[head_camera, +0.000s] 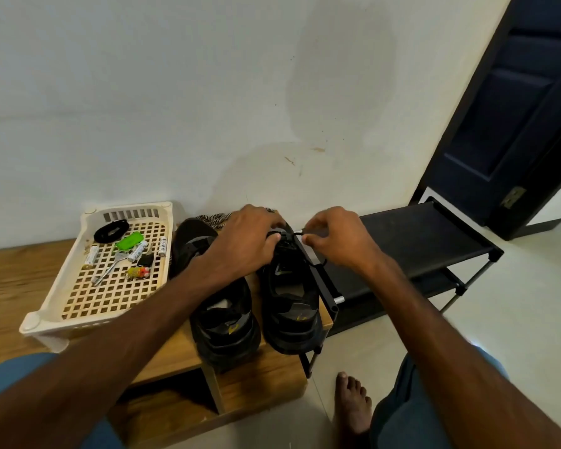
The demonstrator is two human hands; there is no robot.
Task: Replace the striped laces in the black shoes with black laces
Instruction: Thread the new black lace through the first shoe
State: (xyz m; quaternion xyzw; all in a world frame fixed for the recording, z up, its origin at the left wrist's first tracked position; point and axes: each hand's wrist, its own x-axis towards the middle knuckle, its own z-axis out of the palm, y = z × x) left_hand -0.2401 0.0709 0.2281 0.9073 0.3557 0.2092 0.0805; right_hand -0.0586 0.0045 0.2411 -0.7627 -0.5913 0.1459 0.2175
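Two black shoes stand side by side on a wooden bench (13, 280), heels toward me. My left hand (246, 241) rests on the front of the right shoe (289, 306), fingers curled at its eyelets. My right hand (334, 234) pinches a black lace (297, 233) by its tip just above that shoe's toe end. The left shoe (221, 319) lies partly under my left forearm. Striped laces (216, 218) lie in a heap against the wall behind the shoes. A coiled black lace (111, 231) sits in the white basket (59, 306).
The basket on the bench's left also holds batteries (137, 251), a green item (129, 240) and keys (110, 270). A black shoe rack (412, 241) stands right of the bench. A dark door (515, 108) is at far right. My bare foot (352, 406) is on the floor.
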